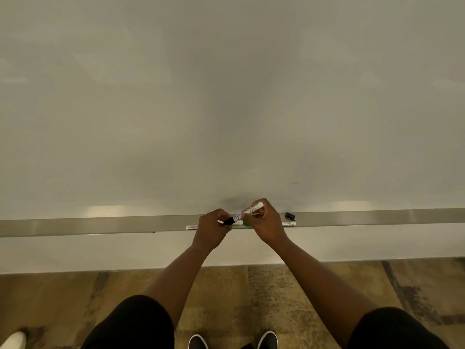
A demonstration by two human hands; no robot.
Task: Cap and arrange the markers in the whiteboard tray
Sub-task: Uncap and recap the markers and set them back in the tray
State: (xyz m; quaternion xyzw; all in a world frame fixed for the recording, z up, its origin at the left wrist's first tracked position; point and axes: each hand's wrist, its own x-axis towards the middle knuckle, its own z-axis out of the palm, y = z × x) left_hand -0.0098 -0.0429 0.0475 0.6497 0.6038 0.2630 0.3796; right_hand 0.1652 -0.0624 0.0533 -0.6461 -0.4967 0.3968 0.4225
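Note:
A white marker with a black cap (245,213) is held tilted just above the metal whiteboard tray (100,224). My right hand (264,222) grips its white barrel. My left hand (214,226) is closed around its black cap end. Under my hands, white markers lie along the tray: one end shows at the left (191,227), another at the right (289,224), and a green cap (245,223) peeks out between my hands. A loose black cap (290,216) rests in the tray to the right of my right hand.
The whiteboard (226,96) fills the view above the tray. Below are a white wall strip and a brown patterned floor (276,298). My dark shoes (268,340) stand below, and a white shoe (13,340) shows at the bottom left.

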